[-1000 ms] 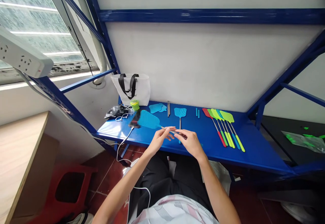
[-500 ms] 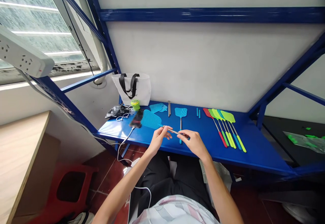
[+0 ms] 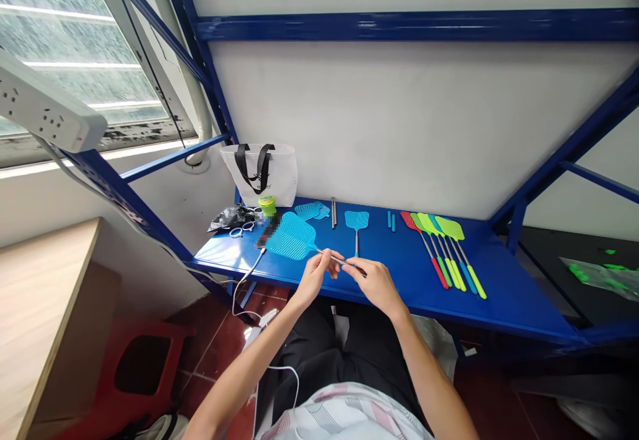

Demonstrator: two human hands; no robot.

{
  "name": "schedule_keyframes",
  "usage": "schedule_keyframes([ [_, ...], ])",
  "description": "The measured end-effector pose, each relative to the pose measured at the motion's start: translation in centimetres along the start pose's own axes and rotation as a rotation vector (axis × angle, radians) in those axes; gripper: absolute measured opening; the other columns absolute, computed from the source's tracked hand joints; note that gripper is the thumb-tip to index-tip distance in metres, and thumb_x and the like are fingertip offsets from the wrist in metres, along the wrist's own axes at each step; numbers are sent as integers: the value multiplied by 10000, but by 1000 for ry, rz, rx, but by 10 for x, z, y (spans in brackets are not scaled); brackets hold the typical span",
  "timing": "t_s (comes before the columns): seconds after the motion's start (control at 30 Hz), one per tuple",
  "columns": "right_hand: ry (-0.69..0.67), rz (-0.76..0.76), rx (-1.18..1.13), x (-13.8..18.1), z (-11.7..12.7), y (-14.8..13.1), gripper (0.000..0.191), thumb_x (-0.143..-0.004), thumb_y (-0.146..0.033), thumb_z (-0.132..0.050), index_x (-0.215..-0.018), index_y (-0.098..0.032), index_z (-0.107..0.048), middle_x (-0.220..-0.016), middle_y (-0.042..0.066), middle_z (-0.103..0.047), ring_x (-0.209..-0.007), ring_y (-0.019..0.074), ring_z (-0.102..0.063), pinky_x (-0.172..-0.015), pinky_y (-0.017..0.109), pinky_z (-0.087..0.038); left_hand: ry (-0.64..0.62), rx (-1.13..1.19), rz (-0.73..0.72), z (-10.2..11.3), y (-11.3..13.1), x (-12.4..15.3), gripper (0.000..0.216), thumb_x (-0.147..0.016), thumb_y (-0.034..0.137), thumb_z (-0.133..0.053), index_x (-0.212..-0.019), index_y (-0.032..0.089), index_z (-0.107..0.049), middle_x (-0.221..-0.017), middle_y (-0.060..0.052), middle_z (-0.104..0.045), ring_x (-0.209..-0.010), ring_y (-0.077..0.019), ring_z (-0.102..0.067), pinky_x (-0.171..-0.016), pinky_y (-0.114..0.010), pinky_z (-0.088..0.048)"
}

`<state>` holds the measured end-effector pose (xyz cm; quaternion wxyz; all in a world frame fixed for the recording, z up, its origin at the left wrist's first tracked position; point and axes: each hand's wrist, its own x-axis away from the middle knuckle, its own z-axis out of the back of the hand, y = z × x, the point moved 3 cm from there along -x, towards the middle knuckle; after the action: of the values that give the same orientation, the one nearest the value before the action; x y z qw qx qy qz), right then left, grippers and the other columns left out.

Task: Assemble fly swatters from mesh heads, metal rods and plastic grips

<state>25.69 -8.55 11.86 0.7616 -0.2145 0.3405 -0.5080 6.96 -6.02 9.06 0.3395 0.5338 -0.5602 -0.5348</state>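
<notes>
Clearly, left hand (image 3: 315, 275) holds swatter (image 3: 291, 236); right hand (image 3: 374, 282) too.

The person's left grip (image 3: 314, 276) is curled and pinched, near the right grip (image 3: 375, 283), likewise pinched; bare forearms (image 3: 252, 362) slant inward behind both.

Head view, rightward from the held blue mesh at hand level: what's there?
Blue mesh head, left hand, right hand, red handle, green handle, two yellow handles, blue handle, last yellow handle, clear bag holding green pieces.
</notes>
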Motion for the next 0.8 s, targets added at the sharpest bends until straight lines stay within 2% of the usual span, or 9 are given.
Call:
schedule_keyframes([
  [0.2, 5, 3, 68, -3, 5, -3, 397, -1143, -565, -545, -1063, -333, -857, -1061, 17, -876, -923, 232, -804, -734, 292, -483, 106, -134, -121, 6, 21, 8, 630, -1051, 759, -626, -947, 169, -822, -782, -37, -679, -675, -157, -642, -657, -282, -522],
  [0.33, 1, 12, 96, -2, 24, 6, 398, -1136, -572, -550, -1064, -345, -869, -1103, 19, -883, -984, 259, -820, -751, 309, -515, 231, -53, -170, 26, 42, 6, 626, -1034, 766, -652, -913, 169, -796, -711, -24, -645, -617, -150, -630, -583, -264, -507],
  [0.47, 26, -60, 131, 4, 64, 45, 357, -1096, -580, -603, -1056, -362, -882, -1145, 18, -882, -1021, 292, -823, -771, 336, -548, 451, 107, -228, 72, 58, -5, 629, -920, 802, -780, -863, 177, -736, -665, 25, -564, -540, -118, -574, -495, -228, -470],
  [0.57, 47, -150, 96, 10, 97, 88, 373, -1046, -619, -640, -1035, -342, -889, -1065, 39, -885, -907, 291, -818, -754, 352, -575, 567, 203, -250, 105, 65, -12, 624, -883, 790, -830, -852, 181, -698, -636, 54, -506, -516, -107, -545, -465, -212, -452],
  [0.67, 52, -212, 46, 15, 116, 124, 441, -976, -696, -692, -987, -303, -893, -973, 57, -877, -845, 290, -804, -755, 364, -591, 593, 233, -285, 121, 70, -14, 633, -836, 783, -879, -846, 180, -687, -629, 63, -487, -517, -105, -538, -467, -211, -465],
  [0.8, 124, -251, -5, 21, 124, 144, 495, -912, -754, -761, -1030, -294, -903, -1132, 83, -878, -1038, 345, -812, -905, 414, -615, 495, 185, -302, 118, 76, -12, 633, -832, 784, -881, -866, 176, -707, -637, 45, -520, -535, -124, -577, -468, -222, -479],
])
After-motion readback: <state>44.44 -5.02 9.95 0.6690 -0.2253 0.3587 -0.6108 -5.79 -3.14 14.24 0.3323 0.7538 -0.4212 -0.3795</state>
